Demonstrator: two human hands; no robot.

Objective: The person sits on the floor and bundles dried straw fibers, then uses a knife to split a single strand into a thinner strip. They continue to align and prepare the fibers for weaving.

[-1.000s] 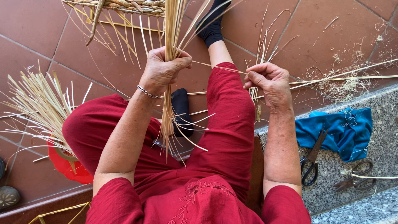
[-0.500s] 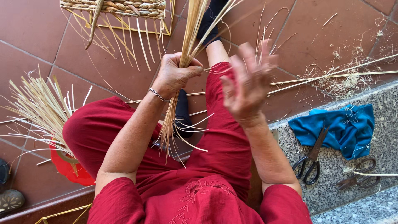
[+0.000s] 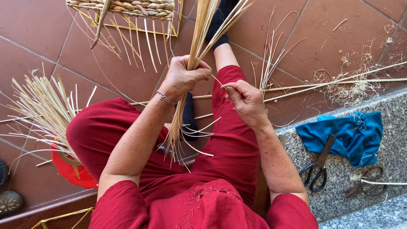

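My left hand (image 3: 183,77) is closed around a bundle of pale straw strips (image 3: 199,34) held upright over my lap, a thin bracelet at its wrist. The strips' lower ends (image 3: 178,127) fan out below the fist, above my red trousers. My right hand (image 3: 243,98) sits just right of the bundle, its fingertips pinching a single thin strand (image 3: 217,79) that runs toward the left fist.
A woven straw piece (image 3: 127,7) with loose ends lies on the terracotta tiles ahead. A red bucket (image 3: 70,169) holding straw stands at left. On the granite step at right lie a blue cloth (image 3: 345,135), black scissors (image 3: 318,167) and a second pair of scissors (image 3: 364,184). Long reeds (image 3: 339,82) lie across the floor.
My right hand, lifted with spread fingers half a second ago, has dropped and pinched a strand beside the bundle. My left hand keeps its grip on the bundle.
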